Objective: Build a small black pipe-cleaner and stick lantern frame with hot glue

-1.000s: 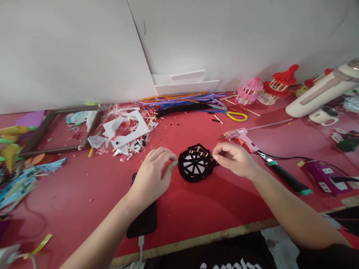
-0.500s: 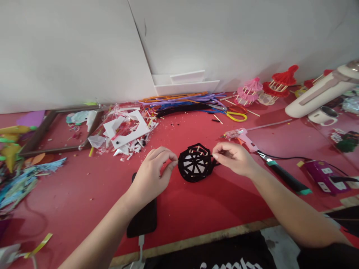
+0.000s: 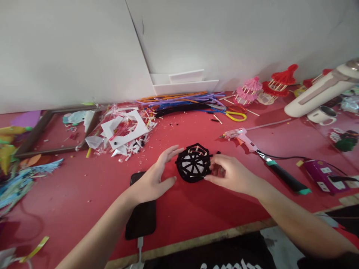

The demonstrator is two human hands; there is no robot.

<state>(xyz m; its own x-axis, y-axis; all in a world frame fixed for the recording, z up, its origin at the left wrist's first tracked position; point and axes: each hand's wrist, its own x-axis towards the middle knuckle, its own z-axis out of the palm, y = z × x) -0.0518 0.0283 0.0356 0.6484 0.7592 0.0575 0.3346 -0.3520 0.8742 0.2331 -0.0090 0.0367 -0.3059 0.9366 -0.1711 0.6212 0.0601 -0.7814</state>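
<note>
On the red table (image 3: 179,231) in front of me sits a small round black craft piece (image 3: 193,164). It looks wrapped in fuzzy pipe cleaner, with spokes over a white centre and pale sticks at its far side. My left hand (image 3: 157,177) is open at its left, thumb and fingers apart, fingertips close to the rim. With curled fingers and thumb, my right hand (image 3: 231,172) holds the piece's right edge; part of that edge is hidden behind the fingers.
A pink glue gun (image 3: 244,138) and a black-handled cutter (image 3: 286,175) lie right. Behind are pipe cleaners (image 3: 185,102), yellow-handled scissors (image 3: 235,115) and a pile of scraps (image 3: 126,130). A phone (image 3: 141,216) on a cable lies under my left wrist. A white flask (image 3: 319,89) leans far right.
My left hand has opened from a pinch, its fingers spreading beside the piece. My right hand has come down and inward from a pinch near the loose black end to the piece's right edge.
</note>
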